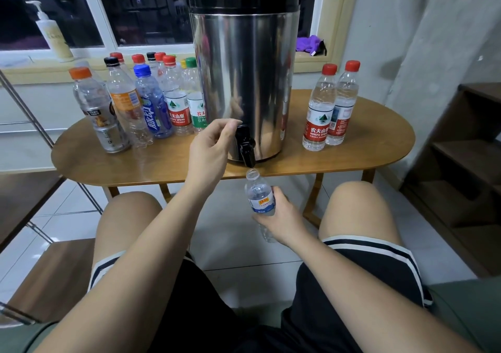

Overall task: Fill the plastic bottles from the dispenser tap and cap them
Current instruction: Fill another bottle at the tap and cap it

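The left hand [214,146] is raised, fingers curled, thumb and forefinger drawn close together at the top of the tap [245,146]; whether the lever is pinched cannot be told. Below them, the uncapped bottle [260,199] is gripped by the right hand [282,217], fingers wrapped round it, its mouth just under the spout.

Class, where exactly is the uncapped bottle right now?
In the head view, near centre, the uncapped bottle sits in the right hand, its mouth just below the dispenser tap.
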Tool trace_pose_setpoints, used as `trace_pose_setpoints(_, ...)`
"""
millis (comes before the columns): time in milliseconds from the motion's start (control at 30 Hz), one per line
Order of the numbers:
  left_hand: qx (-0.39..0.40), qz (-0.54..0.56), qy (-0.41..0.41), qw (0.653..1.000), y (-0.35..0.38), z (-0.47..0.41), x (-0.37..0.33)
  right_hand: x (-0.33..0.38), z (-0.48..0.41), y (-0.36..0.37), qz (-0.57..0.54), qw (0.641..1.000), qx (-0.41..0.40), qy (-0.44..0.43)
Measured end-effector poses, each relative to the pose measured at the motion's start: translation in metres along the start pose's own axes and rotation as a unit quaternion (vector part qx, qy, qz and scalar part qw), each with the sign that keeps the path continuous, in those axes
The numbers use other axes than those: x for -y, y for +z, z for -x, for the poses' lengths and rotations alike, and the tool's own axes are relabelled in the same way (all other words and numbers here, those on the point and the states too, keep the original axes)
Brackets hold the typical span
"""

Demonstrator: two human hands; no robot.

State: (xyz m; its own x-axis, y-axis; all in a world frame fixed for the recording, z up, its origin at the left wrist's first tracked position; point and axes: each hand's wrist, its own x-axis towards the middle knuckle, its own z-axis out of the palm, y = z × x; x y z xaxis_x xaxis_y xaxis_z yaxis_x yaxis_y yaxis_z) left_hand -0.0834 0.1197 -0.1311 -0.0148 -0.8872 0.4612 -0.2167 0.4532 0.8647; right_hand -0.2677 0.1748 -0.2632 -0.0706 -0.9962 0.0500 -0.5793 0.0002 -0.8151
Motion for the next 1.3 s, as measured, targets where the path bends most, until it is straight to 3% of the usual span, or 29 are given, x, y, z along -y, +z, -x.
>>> trace_pose_setpoints(567, 0.002, -0.091, 0.072, 0.993, 0.003, 0.018, -0.005, -0.001, 0.0, -0.001, -0.023, 1.0, 0.003, 0.002)
trace_pose_setpoints(1300, -0.011, -0.117, 0.08, 0.99, 0.005, 0.023, -0.005, -0.008, -0.005, 0.011, -0.022, 1.0, 0.013, 0.014)
